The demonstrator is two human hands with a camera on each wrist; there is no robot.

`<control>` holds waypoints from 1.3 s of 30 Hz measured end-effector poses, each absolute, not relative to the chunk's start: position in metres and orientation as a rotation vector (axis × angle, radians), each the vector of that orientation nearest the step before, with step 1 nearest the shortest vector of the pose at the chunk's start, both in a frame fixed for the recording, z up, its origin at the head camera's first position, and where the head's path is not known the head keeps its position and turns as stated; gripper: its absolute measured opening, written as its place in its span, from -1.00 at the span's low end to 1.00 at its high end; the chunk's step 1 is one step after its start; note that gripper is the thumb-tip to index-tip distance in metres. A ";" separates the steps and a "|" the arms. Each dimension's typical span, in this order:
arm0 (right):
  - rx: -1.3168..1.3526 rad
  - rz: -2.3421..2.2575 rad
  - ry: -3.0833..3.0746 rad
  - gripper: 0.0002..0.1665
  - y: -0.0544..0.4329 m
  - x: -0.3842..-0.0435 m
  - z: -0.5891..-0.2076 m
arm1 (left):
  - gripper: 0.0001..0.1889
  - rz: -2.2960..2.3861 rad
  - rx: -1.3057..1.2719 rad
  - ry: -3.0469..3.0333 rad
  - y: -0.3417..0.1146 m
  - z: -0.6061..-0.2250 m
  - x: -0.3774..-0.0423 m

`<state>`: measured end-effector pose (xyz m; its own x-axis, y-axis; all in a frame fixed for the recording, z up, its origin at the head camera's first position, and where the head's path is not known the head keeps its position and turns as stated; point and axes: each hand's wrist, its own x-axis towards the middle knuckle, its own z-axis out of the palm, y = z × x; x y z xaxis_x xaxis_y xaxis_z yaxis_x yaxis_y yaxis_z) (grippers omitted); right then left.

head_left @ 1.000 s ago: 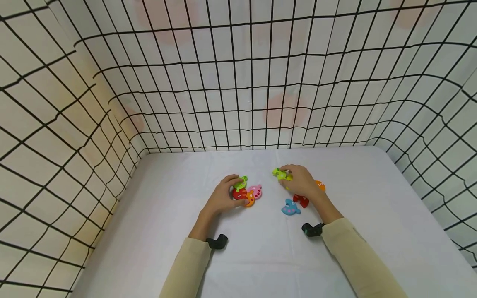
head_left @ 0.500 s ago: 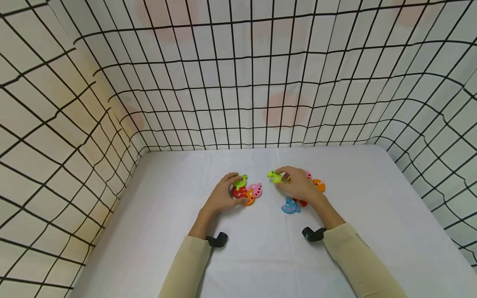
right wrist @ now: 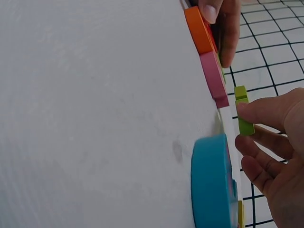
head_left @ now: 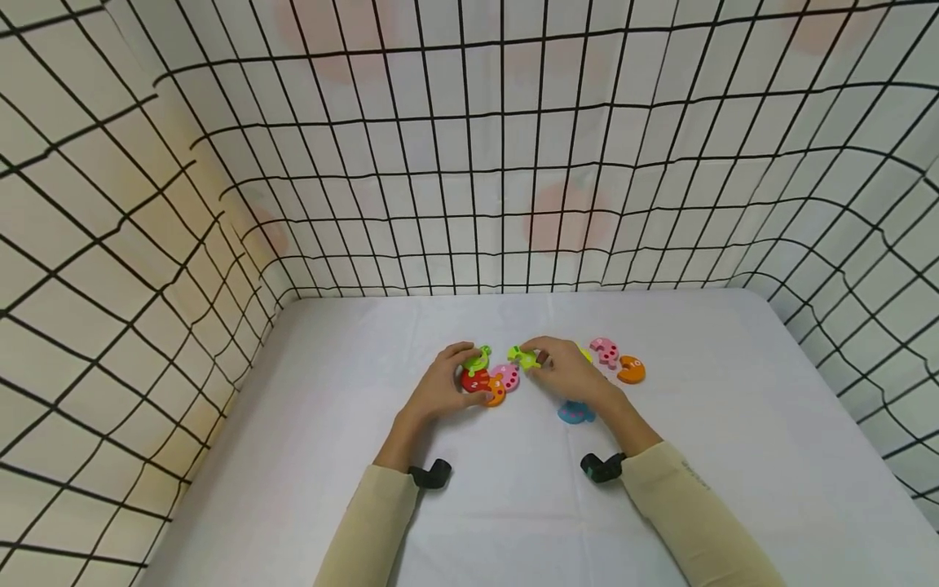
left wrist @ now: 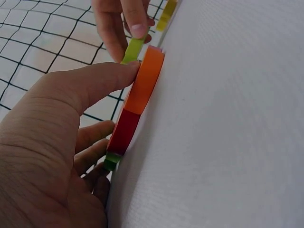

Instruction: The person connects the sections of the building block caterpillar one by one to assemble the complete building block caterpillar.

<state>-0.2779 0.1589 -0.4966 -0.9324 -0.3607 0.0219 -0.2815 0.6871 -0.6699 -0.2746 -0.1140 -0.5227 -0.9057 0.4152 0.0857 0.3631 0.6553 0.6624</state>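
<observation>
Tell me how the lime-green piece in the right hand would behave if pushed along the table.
The lime-green piece looks stiff: it shows no sag in the right hand. It's probably light, since fingertips alone appear to pinch it. Its flat sides suggest sliding rather than rolling.

A white surface (head_left: 513,522), smooth with a few faint creases, spreads across the near part of the scene, its far corners rounded. Black wire grid encloses it on 3 sides: a far panel (head_left: 503,147), a left panel and a right panel, the far corners curving. Behind the mesh hangs pale white sheeting with several blurred, round pink patches (head_left: 565,216). The left backing (head_left: 154,265) has a warm, yellowish cast; the right looks cooler. Light is soft, shadows faint.
</observation>
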 end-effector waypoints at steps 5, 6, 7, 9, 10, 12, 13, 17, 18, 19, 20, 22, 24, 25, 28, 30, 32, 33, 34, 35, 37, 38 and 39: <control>-0.540 -1.051 2.774 -0.50 0.152 -0.278 -0.498 | -0.17 1.085 0.665 2.796 -0.115 -0.525 -0.275; -0.546 -1.038 2.775 -0.50 0.151 -0.278 -0.499 | -0.17 1.081 0.667 2.798 -0.115 -0.525 -0.275; -0.545 -1.031 2.775 -0.50 0.151 -0.278 -0.499 | -0.17 1.083 0.669 2.798 -0.115 -0.525 -0.275; -0.544 -1.013 2.779 -0.50 0.149 -0.279 -0.500 | -0.17 1.084 0.672 2.798 -0.115 -0.525 -0.275; -0.544 -1.007 2.781 -0.50 0.149 -0.279 -0.500 | -0.18 1.087 0.673 2.799 -0.116 -0.525 -0.276; -0.552 -0.995 2.792 -0.50 0.149 -0.279 -0.500 | -0.18 1.087 0.676 2.799 -0.116 -0.525 -0.276; -0.548 -0.989 2.799 -0.49 0.149 -0.279 -0.500 | -0.18 1.087 0.677 2.800 -0.116 -0.525 -0.276; -0.545 -0.966 2.820 -0.49 0.148 -0.279 -0.498 | -0.18 1.082 0.681 2.801 -0.115 -0.525 -0.277; -0.537 -0.963 2.820 -0.49 0.148 -0.279 -0.498 | -0.18 1.079 0.682 2.803 -0.115 -0.525 -0.277; -0.531 -0.956 2.821 -0.48 0.147 -0.279 -0.497 | -0.18 1.077 0.684 2.803 -0.115 -0.525 -0.277; -0.524 -0.953 2.820 -0.48 0.147 -0.279 -0.496 | -0.18 1.077 0.687 2.803 -0.115 -0.525 -0.277; -0.515 -0.946 2.815 -0.48 0.146 -0.278 -0.495 | -0.18 1.076 0.694 2.803 -0.115 -0.525 -0.277; -0.512 -0.941 2.810 -0.48 0.146 -0.277 -0.495 | -0.18 1.073 0.691 2.800 -0.115 -0.525 -0.277; -0.512 -0.933 2.810 -0.48 0.146 -0.277 -0.495 | -0.18 1.075 0.691 2.798 -0.115 -0.525 -0.277; -0.510 -0.906 2.813 -0.49 0.145 -0.277 -0.497 | -0.16 1.061 0.695 2.792 -0.115 -0.525 -0.277; -0.506 -0.889 2.820 -0.49 0.144 -0.277 -0.499 | -0.14 1.054 0.702 2.787 -0.115 -0.525 -0.277; -0.505 -0.882 2.824 -0.48 0.144 -0.278 -0.501 | -0.12 1.053 0.711 2.784 -0.114 -0.525 -0.277; -0.505 -0.885 2.824 -0.48 0.144 -0.278 -0.501 | -0.11 1.054 0.711 2.783 -0.114 -0.525 -0.277; -0.508 -0.888 2.823 -0.47 0.144 -0.278 -0.502 | -0.11 1.054 0.711 2.785 -0.114 -0.525 -0.277; -0.511 -0.896 2.820 -0.47 0.145 -0.278 -0.502 | -0.11 1.055 0.713 2.790 -0.114 -0.525 -0.276; -0.517 -0.913 2.818 -0.45 0.146 -0.277 -0.502 | -0.11 1.056 0.701 2.802 -0.114 -0.526 -0.276; -0.518 -0.922 2.815 -0.45 0.148 -0.276 -0.502 | -0.11 1.056 0.695 2.810 -0.113 -0.526 -0.276; -0.522 -0.934 2.814 -0.44 0.150 -0.276 -0.501 | -0.12 1.054 0.686 2.814 -0.113 -0.526 -0.276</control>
<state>-0.2758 0.1497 -0.5014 -0.9314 -0.3636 -0.0149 -0.2825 0.7484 -0.6001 -0.2763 -0.1132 -0.5262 -0.8992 0.4264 0.0981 0.3860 0.6674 0.6369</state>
